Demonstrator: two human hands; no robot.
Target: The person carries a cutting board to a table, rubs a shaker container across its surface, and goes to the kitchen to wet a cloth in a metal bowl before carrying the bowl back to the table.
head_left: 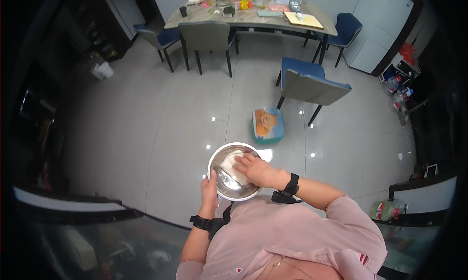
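A round metal bowl [213, 159] with a pale rim is held in front of my body. My left hand [210, 191] grips its left side, with the thumb up by the rim. Inside lies a soft white piece [229, 165] with a folded edge; whether it is cloth or dough I cannot make out. My right hand [258, 170] reaches in over the right rim, its fingers curled on the white piece and covering part of it. Black bands circle both wrists.
Ahead on the tiled floor stand a stool [267, 126] with an orange animal picture and a blue chair [312, 85]. Farther back, a table [265, 20] bears cups and a cutting board [312, 21]. A white fridge [375, 29] and plastic bottles [397, 99] are at the right.
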